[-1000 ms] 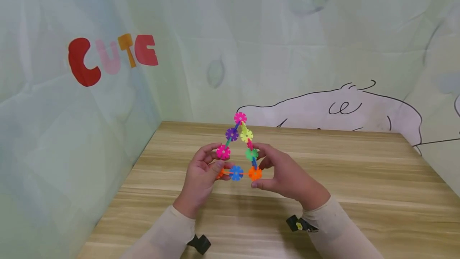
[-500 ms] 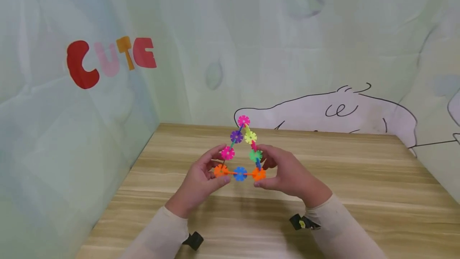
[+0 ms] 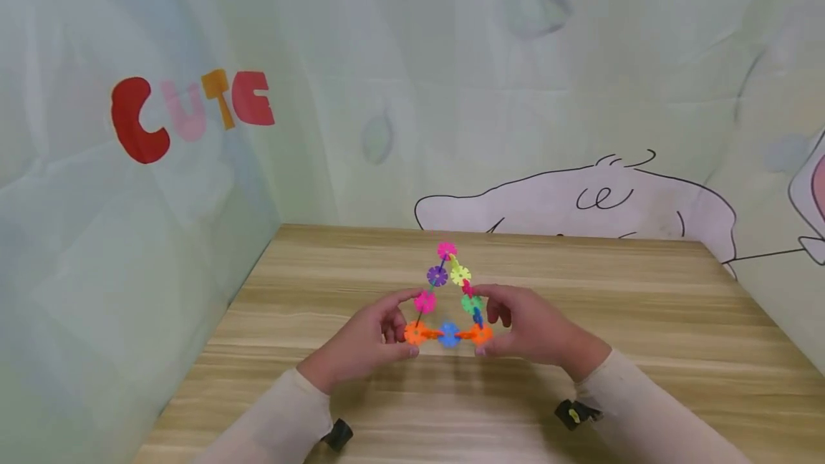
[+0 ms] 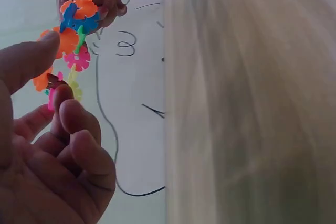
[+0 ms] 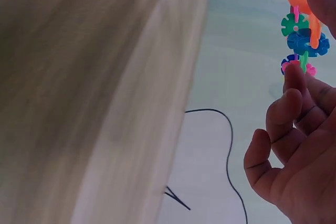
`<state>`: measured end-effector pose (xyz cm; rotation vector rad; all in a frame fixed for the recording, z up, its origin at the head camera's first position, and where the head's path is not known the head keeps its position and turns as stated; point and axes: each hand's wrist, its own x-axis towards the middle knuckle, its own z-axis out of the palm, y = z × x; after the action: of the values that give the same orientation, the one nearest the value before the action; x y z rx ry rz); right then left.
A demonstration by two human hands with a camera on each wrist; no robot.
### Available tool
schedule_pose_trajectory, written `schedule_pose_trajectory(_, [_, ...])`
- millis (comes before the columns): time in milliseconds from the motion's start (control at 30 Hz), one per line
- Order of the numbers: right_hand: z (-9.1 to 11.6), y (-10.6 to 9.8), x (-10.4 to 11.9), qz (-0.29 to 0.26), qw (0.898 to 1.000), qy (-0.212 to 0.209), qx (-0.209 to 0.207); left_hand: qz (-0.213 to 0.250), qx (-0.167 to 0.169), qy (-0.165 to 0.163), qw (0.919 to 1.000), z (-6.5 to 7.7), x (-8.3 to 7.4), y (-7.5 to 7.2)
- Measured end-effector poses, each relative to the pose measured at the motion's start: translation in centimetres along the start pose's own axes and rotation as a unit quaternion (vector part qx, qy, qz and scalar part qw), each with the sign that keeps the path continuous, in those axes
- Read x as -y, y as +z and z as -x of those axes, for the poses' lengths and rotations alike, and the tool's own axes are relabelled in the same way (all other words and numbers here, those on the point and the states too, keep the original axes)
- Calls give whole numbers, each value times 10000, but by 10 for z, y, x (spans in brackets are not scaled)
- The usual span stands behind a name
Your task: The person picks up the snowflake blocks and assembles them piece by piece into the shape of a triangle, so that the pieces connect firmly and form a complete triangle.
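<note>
A triangle of linked plastic snowflake discs is held up over the table in the head view. Its top disc is pink, orange discs form the two lower corners, and a blue one sits mid-base. My left hand pinches the left corner, index finger by a pink disc and thumb at the orange one. On the opposite side, my right hand grips the right corner, its thumb below the orange disc and index finger near the green one. The left wrist view shows the left thumb pressed on an orange disc.
The wood-grain table runs back to a pale fabric wall with a dog drawing. Coloured letters are on the left wall. Each sleeve has a small black wrist device.
Both hands have carried the disc triangle down and slightly right, towards the table. My left thumb has shifted from over the left orange disc to beneath it, so that corner now shows.
</note>
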<state>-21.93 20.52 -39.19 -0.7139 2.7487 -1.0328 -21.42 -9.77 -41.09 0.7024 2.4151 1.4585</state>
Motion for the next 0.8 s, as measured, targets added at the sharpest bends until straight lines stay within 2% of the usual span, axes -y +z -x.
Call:
schedule_pose_trajectory(233, [4, 8, -14, -53, 9998, 68, 202, 187, 264, -520, 9981, -4, 6, 11])
schedule_pose_trajectory(467, [5, 13, -27, -149, 9984, 172, 514, 186, 601, -1117, 9917, -11, 10, 22])
schedule_pose_trajectory(700, [3, 19, -31, -56, 9922, 670, 1051, 164, 909, -1571, 9833, -16, 15, 30])
schedule_pose_trajectory(800, [2, 21, -30, 28, 9902, 787, 1154, 23, 987, -1696, 9806, -16, 16, 32])
